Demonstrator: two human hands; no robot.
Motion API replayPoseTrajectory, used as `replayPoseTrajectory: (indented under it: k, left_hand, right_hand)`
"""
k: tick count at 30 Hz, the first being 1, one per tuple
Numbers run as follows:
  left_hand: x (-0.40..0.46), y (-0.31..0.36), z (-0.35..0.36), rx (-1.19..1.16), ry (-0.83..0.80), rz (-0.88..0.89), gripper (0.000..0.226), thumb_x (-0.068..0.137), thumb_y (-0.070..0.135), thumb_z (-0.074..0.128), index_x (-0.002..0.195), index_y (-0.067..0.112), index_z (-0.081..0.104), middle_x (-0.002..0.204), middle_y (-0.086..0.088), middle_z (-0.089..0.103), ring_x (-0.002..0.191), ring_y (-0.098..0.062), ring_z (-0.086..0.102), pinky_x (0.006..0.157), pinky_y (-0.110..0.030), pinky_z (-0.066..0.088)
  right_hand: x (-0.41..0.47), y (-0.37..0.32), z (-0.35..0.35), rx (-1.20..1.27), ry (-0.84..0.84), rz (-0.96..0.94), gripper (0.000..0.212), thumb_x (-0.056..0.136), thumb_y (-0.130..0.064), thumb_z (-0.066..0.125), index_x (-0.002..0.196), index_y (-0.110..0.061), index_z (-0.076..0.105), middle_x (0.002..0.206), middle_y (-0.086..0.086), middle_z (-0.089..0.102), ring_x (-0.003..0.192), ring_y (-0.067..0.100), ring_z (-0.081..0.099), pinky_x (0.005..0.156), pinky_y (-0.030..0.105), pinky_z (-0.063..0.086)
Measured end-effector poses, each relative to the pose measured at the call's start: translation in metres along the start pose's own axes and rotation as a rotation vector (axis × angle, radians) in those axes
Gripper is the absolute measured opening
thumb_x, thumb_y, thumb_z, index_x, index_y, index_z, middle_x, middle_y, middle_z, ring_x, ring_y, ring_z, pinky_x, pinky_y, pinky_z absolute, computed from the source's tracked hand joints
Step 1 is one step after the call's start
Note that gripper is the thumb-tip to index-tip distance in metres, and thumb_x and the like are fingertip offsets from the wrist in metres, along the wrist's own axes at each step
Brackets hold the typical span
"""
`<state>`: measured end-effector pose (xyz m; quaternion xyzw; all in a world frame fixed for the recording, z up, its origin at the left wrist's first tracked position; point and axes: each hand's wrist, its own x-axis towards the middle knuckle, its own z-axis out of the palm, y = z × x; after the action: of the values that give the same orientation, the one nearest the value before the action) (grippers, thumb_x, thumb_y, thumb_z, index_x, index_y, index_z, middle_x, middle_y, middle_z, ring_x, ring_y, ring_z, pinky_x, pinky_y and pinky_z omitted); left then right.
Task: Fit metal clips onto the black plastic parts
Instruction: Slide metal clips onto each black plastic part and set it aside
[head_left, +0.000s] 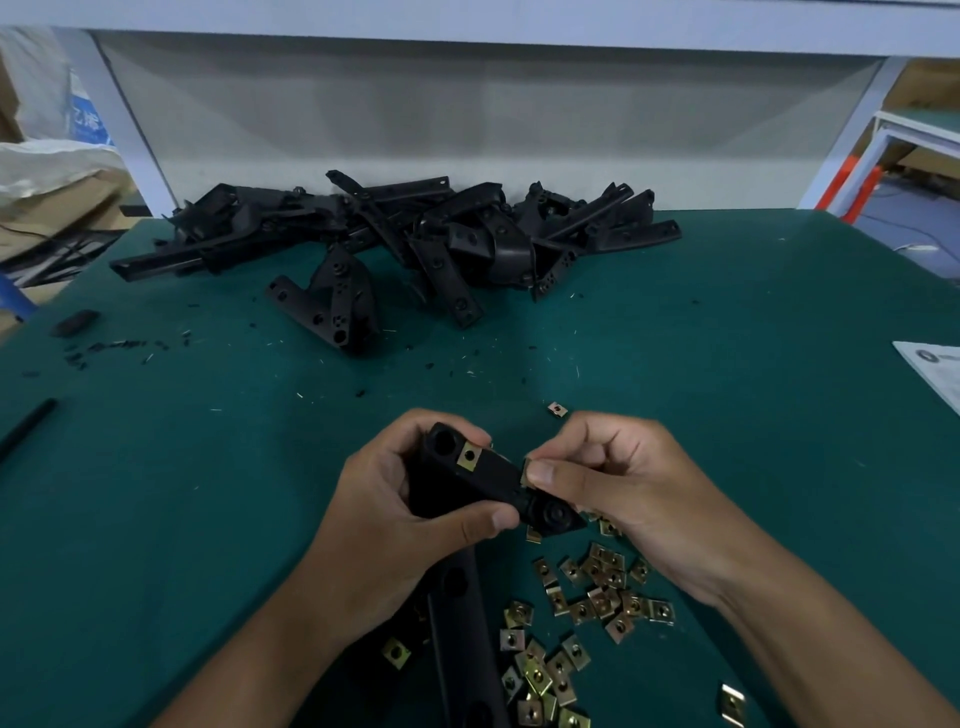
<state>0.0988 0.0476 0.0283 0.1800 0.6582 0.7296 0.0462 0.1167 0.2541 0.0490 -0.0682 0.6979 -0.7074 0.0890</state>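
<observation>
Right now, in the head view, your left hand (384, 519) sits at centre frame, fingers curled over the top and thumb pressed along the near edge of a black plastic part (483, 486), gripping it firmly above the green mat (727, 338). One metal clip (469, 457) is already seated on the upper face of that part, just beside a round hole near its far end. Your right hand (618, 483) comes in from the right of centre, thumb and forefinger pressed together on a second clip (525, 470) at the part's right-hand edge; only a sliver of brass shows past your thumb, so you cannot tell how far it is pushed on.

Below your hands, toward the lower middle of the frame, a long black strip (462, 623) lies on the mat, running down out of the picture. To its right is a loose scatter of clips (587, 613), some overlapping, some apart. A single stray clip (557, 409) lies just above your right hand, and another (731, 704) sits alone near the lower right.

Across the upper middle, a heap of black parts (405, 244) is piled against the back panel. Small black shavings (114, 347) dot the mat at the left, and a white sheet (935, 374) pokes in at the right edge.
</observation>
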Motion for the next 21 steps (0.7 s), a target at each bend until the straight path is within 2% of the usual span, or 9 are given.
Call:
replayPoseTrajectory:
  k: [5,8,11,16,21]
  left_hand:
    - [0.0,0.002,0.002,-0.028,-0.018,0.036,0.041,0.066,0.008,0.089,0.097,0.023,0.067,0.111,-0.009,0.075,0.101,-0.021,0.073,0.082,-0.025,0.057]
    - [0.001,0.003,0.002,-0.082,0.052,0.031,0.043,0.063,0.005,0.092,0.093,0.021,0.067,0.105,-0.012,0.077,0.09,-0.022,0.076,0.074,-0.025,0.059]
    - [0.001,0.004,0.001,-0.131,0.132,0.001,0.039,0.061,0.009,0.088,0.091,0.018,0.065,0.098,-0.014,0.077,0.084,-0.027,0.076,0.068,-0.028,0.06]
    - [0.001,0.003,0.001,-0.146,0.117,-0.001,0.038,0.063,0.009,0.089,0.092,0.02,0.066,0.101,-0.014,0.077,0.095,-0.028,0.075,0.073,-0.027,0.06]
    - [0.001,0.003,0.001,-0.128,0.155,0.004,0.036,0.059,0.012,0.087,0.088,0.022,0.069,0.094,-0.012,0.077,0.09,-0.026,0.076,0.071,-0.025,0.06]
  right_hand:
    - [-0.001,0.003,0.0,-0.021,0.019,-0.008,0.009,0.082,-0.032,0.078,0.087,-0.024,0.077,0.08,-0.005,0.075,0.076,0.006,0.068,0.07,0.018,0.053]
    - [-0.001,0.005,0.002,-0.031,-0.058,-0.009,0.023,0.082,-0.028,0.083,0.102,-0.021,0.075,0.101,-0.001,0.078,0.093,0.011,0.073,0.081,0.021,0.056]
    - [-0.001,0.008,0.006,-0.137,-0.083,-0.038,0.037,0.076,-0.027,0.088,0.11,-0.029,0.072,0.117,-0.004,0.074,0.105,0.015,0.07,0.089,0.027,0.056]
    - [0.001,0.01,0.007,-0.183,-0.006,-0.097,0.033,0.079,-0.037,0.084,0.109,-0.032,0.072,0.117,-0.007,0.074,0.11,0.016,0.069,0.095,0.029,0.055]
    - [0.001,0.013,0.009,-0.205,0.031,-0.144,0.033,0.079,-0.041,0.082,0.109,-0.032,0.072,0.117,-0.009,0.074,0.108,0.016,0.07,0.094,0.028,0.056]
